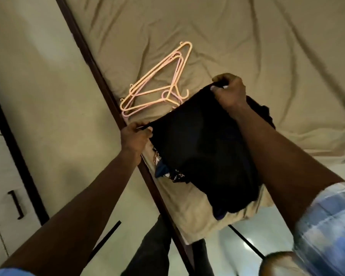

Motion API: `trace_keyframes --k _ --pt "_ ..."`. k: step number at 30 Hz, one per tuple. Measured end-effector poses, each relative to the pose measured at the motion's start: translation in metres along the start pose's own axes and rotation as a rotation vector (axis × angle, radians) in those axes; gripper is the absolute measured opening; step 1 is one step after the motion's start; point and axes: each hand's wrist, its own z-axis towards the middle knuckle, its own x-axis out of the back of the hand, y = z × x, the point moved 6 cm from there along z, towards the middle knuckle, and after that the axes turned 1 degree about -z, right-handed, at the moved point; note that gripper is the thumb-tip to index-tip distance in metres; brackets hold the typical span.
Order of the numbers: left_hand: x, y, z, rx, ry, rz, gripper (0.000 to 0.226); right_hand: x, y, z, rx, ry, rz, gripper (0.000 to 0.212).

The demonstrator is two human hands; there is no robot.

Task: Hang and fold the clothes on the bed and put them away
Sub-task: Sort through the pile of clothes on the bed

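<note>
Two are showing, the left hand (134,136) and the right hand (230,90). One black garment (203,152) is hanging between them. At least three hangers (147,106) are lying overlapped on one bed (247,36).

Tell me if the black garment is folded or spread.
Spread: the black garment hangs flat, left hand and right hand pinching its top corners.

Matt black cloth garment (203,152); smooth plastic hangers (159,84).

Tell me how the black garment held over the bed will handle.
Probably floppy: the black garment hangs limp below the left hand and right hand pinching its top edge. Likely light: pinches alone carry it. It probably needs both corners held to stay spread.
</note>
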Motion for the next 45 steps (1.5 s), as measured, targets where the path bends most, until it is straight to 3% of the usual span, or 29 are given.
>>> trace_keyframes --k 3,7,8,10,14,21,26,33,36,38,40,42,45 --pt "0.003 -0.022 0.057 0.033 -0.002 0.003 0.032 -0.061 0.030 0.004 0.123 -0.159 -0.188 0.067" --pt "0.001 -0.046 0.117 0.060 -0.038 0.170 0.016 -0.113 0.092 -0.035 0.247 -0.154 -0.579 0.071" --pt "0.000 -0.047 0.130 0.000 -0.032 0.348 0.009 -0.122 0.112 -0.042 0.232 -0.168 -0.662 0.072" --pt "-0.007 -0.040 0.149 -0.229 -0.018 0.758 0.025 -0.137 0.150 -0.048 0.238 -0.189 -0.799 0.078" --pt "-0.032 -0.010 0.176 -0.705 0.016 1.065 0.046 -0.153 0.177 -0.038 0.309 -0.116 -0.941 0.081" --pt "-0.043 -0.003 0.228 -0.863 0.031 1.386 0.026 -0.156 0.191 -0.032 0.380 -0.040 -0.953 0.082" --pt "-0.033 0.004 0.208 -0.984 0.159 1.128 0.017 -0.160 0.195 -0.028 0.373 -0.031 -0.960 0.082" --pt "-0.006 0.020 0.139 -0.942 0.395 0.523 0.020 -0.163 0.198 -0.025 0.363 -0.063 -0.969 0.082" --pt "-0.011 0.010 0.091 -0.952 0.335 0.414 0.020 -0.161 0.193 -0.024 0.336 -0.125 -0.930 0.083" --pt "-0.020 -0.007 0.060 -0.858 0.231 0.336 0.019 -0.160 0.183 -0.024 0.330 -0.167 -0.874 0.083" --pt "-0.038 -0.034 0.027 -0.710 0.084 0.238 0.016 -0.144 0.169 -0.037 0.385 -0.074 -0.771 0.078" --pt "-0.054 -0.062 -0.004 -0.591 -0.074 0.157 0.021 -0.117 0.165 -0.064 0.439 0.148 -0.599 0.064" --pt "-0.075 -0.116 -0.046 -0.520 -0.234 0.176 0.022 -0.064 0.204 -0.129 0.264 0.539 -0.329 0.061"
